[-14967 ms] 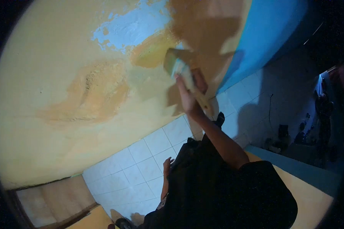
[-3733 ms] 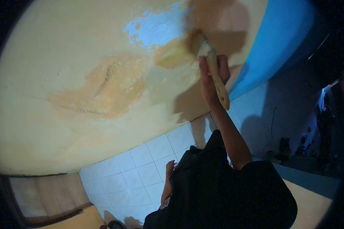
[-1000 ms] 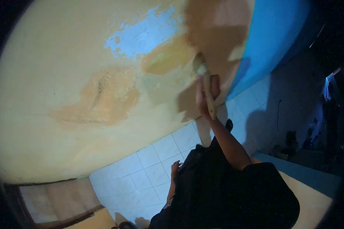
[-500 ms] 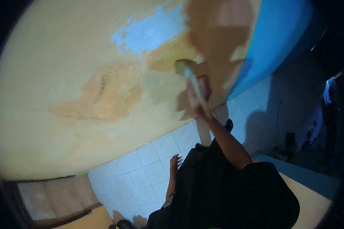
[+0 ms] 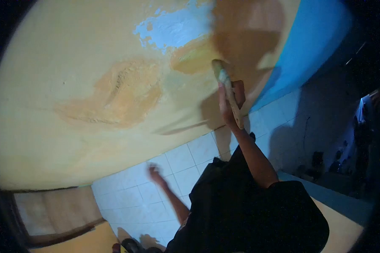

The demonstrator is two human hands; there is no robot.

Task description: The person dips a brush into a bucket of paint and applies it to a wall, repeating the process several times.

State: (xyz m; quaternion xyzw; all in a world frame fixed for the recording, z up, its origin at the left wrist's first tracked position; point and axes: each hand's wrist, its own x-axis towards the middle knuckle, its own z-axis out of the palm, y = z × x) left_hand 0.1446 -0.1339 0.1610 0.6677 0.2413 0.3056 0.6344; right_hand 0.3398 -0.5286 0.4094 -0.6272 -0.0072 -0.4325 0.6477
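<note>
A bare right forearm (image 5: 256, 158) is extending toward the far side of the scene, the right hand (image 5: 225, 109) at its end holding a grip, with the thumb (image 5: 221, 93) lying along the left and the fingers (image 5: 240, 90) curling on the right. Nearer, the left forearm (image 5: 175, 200) is slanting out leftward, its left hand (image 5: 154, 170) hanging blurred, finger pose unclear.
</note>
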